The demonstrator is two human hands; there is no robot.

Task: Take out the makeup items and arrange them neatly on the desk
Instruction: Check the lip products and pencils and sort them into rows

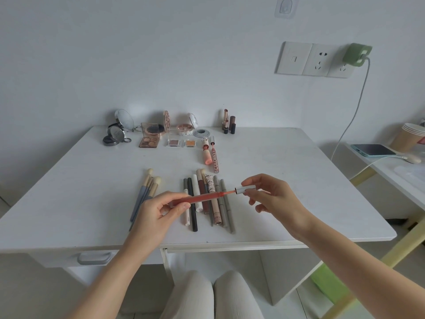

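My left hand (161,209) grips a red lip-gloss tube (202,198) above the white desk (287,180). My right hand (269,196) pinches its silver cap (245,189), pulled a little off the tube, with the red wand (228,192) showing between them. Under the tube lies a row of pencils and slim tubes (207,203). Makeup brushes (145,192) lie to the left. Further back lie two lip glosses (210,155), small eyeshadow pans (181,143), an eyeshadow palette (150,138), open compacts (117,132) and upright lipsticks (228,122).
A side table at the right holds a phone (373,150), paper cups (410,137) and a cable running up to a green charger (357,55) in the wall socket. A drawer handle (94,257) sits under the desk's front edge. My knees (213,295) are below the desk.
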